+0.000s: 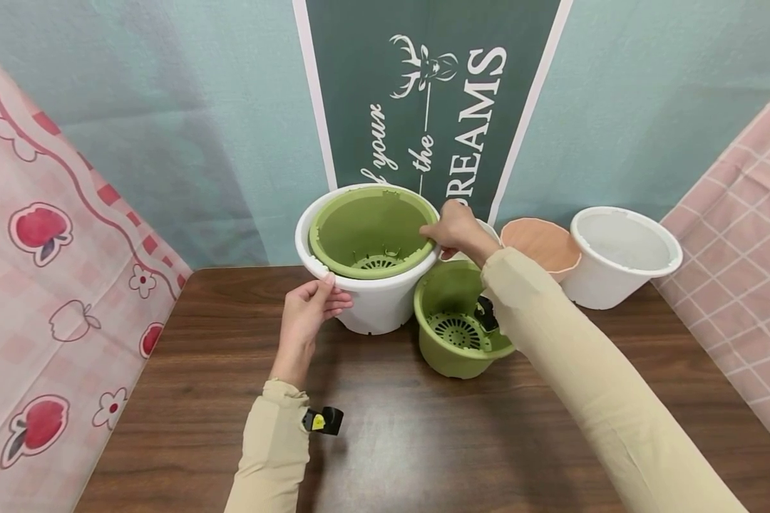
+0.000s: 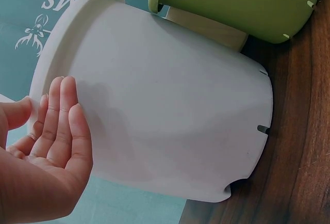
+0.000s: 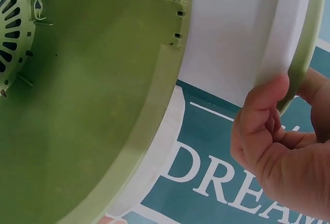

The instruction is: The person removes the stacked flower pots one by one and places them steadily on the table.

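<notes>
A white pot [image 1: 378,306] stands on the table with a green pot [image 1: 372,224] set inside it. The inner pot tilts slightly, and slots show in its bottom. My left hand [image 1: 304,306] holds the white pot's front left rim; in the left wrist view the thumb is at the lip and the fingers lie along the outer wall. At the right side, my right hand [image 1: 458,228] pinches the green rim together with the white rim, thumb inside and fingers outside. In the right wrist view the white rim [image 3: 281,33] meets the curled fingers, while the thumb tip is hidden.
Under my right forearm stands a second green pot [image 1: 452,363], touching or very near the white one. Behind the forearm are a small pale pot, partly hidden, an orange pot [image 1: 539,242] and another white pot [image 1: 599,281]. Cloth hangs around the wooden table [image 1: 411,442].
</notes>
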`<state>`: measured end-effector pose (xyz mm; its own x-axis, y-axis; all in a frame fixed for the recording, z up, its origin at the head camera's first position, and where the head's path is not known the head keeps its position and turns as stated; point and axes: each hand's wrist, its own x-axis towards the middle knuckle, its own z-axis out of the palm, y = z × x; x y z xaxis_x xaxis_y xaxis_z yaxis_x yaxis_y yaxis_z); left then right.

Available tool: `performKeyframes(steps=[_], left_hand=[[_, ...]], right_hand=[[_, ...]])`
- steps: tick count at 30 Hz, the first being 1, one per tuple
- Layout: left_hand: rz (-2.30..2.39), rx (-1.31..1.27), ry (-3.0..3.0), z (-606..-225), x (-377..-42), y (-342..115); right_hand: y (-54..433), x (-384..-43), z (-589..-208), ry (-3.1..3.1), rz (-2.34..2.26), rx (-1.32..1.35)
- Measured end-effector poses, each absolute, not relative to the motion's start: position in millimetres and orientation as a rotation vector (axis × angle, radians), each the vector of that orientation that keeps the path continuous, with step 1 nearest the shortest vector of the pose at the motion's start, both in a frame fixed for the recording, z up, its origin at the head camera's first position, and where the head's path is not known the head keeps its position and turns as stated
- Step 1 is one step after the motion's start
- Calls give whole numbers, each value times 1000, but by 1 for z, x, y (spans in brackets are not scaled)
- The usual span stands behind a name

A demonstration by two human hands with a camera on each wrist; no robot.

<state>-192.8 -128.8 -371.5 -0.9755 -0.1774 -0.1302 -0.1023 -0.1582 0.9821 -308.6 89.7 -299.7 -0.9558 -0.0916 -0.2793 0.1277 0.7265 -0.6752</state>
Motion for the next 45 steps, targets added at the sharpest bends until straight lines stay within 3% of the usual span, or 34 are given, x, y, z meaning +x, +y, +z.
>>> performKeyframes(steps=[45], left_hand=[[-2335, 342, -1969, -373, -194, -127]], right_hand=[[99, -304, -291, 2522, -1225, 4]])
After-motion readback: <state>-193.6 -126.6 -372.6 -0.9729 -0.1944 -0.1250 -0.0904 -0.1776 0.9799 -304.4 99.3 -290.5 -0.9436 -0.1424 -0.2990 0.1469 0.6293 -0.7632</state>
